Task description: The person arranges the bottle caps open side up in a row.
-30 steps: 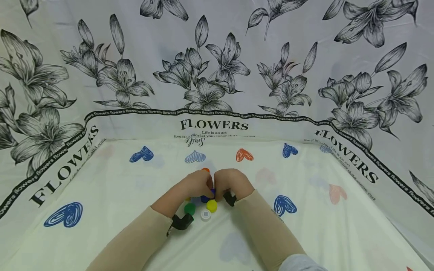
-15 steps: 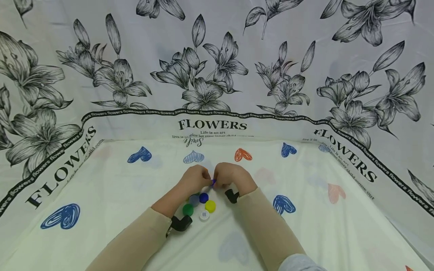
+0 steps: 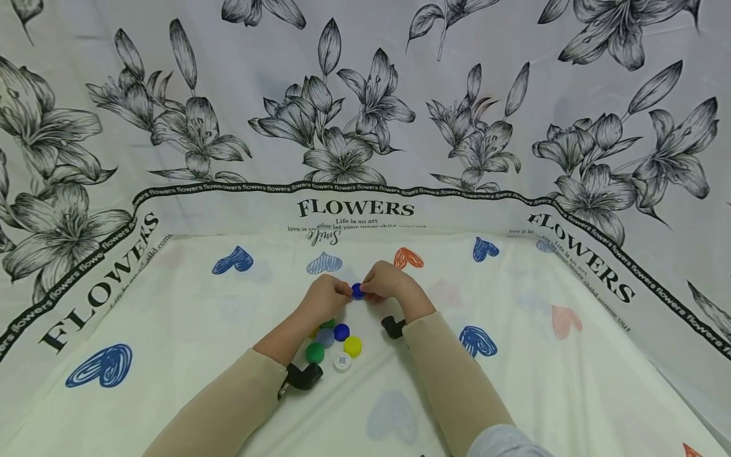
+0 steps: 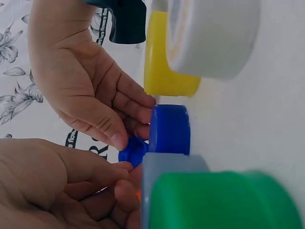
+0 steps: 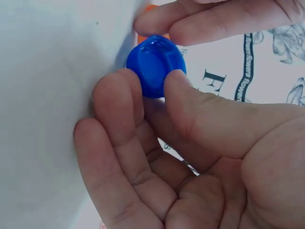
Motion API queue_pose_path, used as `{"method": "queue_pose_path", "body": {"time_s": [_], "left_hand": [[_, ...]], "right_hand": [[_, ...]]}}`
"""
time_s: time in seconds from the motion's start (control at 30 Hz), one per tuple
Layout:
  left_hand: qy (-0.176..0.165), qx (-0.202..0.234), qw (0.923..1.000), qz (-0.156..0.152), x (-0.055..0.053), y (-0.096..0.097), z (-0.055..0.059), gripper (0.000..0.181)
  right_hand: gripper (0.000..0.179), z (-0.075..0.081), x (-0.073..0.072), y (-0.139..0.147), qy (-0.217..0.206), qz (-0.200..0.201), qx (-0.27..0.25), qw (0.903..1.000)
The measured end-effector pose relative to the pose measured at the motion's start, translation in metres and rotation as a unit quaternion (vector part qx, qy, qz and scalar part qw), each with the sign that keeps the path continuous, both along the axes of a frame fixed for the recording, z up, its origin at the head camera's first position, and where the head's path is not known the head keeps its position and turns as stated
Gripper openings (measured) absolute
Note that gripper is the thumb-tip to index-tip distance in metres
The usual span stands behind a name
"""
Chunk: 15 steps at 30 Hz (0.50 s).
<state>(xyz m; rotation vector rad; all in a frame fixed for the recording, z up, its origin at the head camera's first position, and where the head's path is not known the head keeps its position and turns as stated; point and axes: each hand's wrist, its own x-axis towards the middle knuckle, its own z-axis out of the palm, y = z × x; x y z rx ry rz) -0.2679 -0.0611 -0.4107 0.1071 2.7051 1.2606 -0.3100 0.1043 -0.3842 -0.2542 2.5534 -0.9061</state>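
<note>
A small blue bottle cap (image 3: 358,291) is held up between both hands, its hollow side showing in the right wrist view. My right hand (image 3: 388,280) pinches it between thumb and fingers, the thumb (image 5: 178,93) lying along its rim. On the other side, the fingertips of my left hand (image 3: 324,298) meet the cap's edge; in the left wrist view my left thumb (image 4: 102,167) is at its rim. Nearer me lie a second blue cap (image 3: 341,332), a grey-blue cap (image 3: 325,337), a yellow cap (image 3: 353,346), a white cap (image 3: 342,362) and a green cap (image 3: 315,353).
Another green cap (image 3: 328,323) is partly under the left hand, beside a sliver of yellow. An orange piece (image 5: 148,8) shows behind the left fingers. A black mount (image 3: 304,376) sits at the left wrist, another black mount (image 3: 393,327) at the right. Printed cloth (image 3: 228,393) covers the table.
Both hands have lifted away from the group of caps, forward, carrying the blue cap with them. The caps once hidden under the hands now show. The other caps stay where they were.
</note>
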Motion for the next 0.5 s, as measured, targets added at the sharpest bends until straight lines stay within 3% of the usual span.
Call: {"method": "queue_pose_path", "body": {"time_s": [0.27,0.4,0.5], "left_hand": [[-0.016,-0.024,0.9992,-0.026,-0.001,-0.006,0.006,0.022],[-0.028,-0.012,0.9991,-0.029,-0.003,-0.01,0.009,0.023],[-0.039,0.001,0.998,-0.051,-0.005,-0.014,0.011,0.022]], "right_hand": [[0.023,-0.002,-0.002,0.0,0.002,-0.015,0.0,0.9999],[0.026,0.0,-0.002,0.0,0.007,-0.016,-0.003,0.9998],[0.028,0.0,-0.002,0.001,0.016,-0.006,0.004,0.9998]]}}
